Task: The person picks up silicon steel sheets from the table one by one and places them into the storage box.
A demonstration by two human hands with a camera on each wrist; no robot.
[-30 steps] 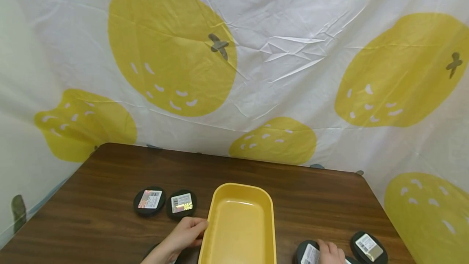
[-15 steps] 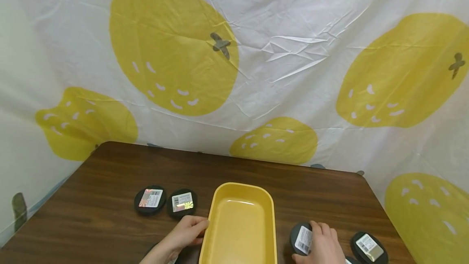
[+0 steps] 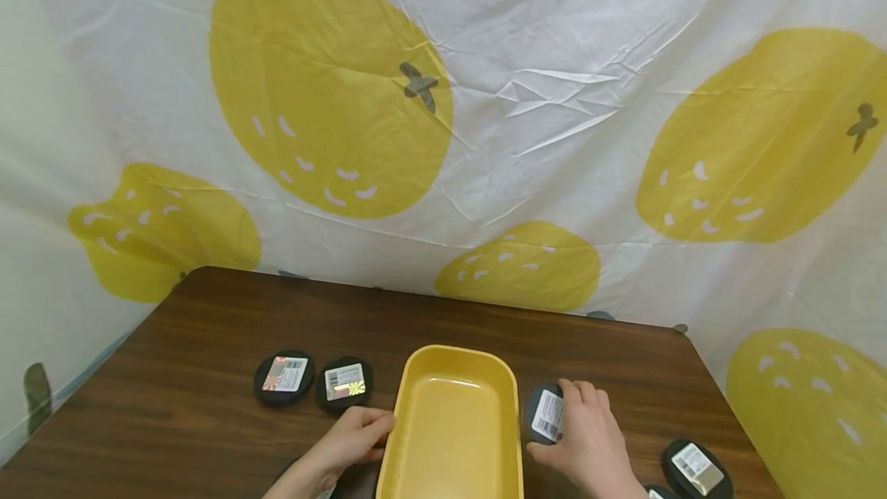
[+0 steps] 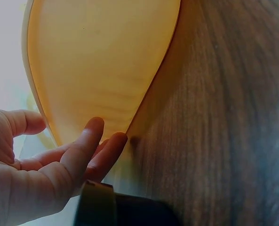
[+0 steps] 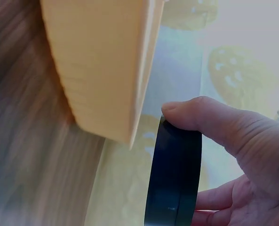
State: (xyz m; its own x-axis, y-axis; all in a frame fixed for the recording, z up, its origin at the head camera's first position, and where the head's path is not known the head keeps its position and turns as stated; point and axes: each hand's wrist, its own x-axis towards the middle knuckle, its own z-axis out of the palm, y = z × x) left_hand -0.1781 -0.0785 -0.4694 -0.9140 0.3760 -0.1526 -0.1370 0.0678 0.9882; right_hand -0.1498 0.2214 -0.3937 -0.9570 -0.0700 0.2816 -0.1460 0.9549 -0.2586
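A deep yellow plastic tray point(image 3: 453, 437) stands on the table. My left hand point(image 3: 346, 443) holds its left side; in the left wrist view, the thumb is at the rim and the fingertips point(image 4: 96, 125) touch the outer wall. Just right of the tray, my right hand point(image 3: 587, 433) grips a flat round black container point(image 3: 543, 413) with a white barcode label on top. Seen from the right wrist, the container point(image 5: 174, 174) is held by its edge, thumb on the near side, close to the tray's wall point(image 5: 97, 66). No item is visible inside the tray.
Two similar black containers point(image 3: 284, 378) point(image 3: 344, 384) lie left of the tray. Another point(image 3: 696, 469) sits at the right, with part of one more point(image 3: 660, 493) at the bottom edge. A dark object is partly hidden beneath the left forearm. A lemon-print cloth point(image 3: 527, 137) hangs behind the table point(image 3: 596, 345).
My right hand has picked up a black container from the right and carried it leftward and up to the tray's right side. The left hand and tray have stayed in place.
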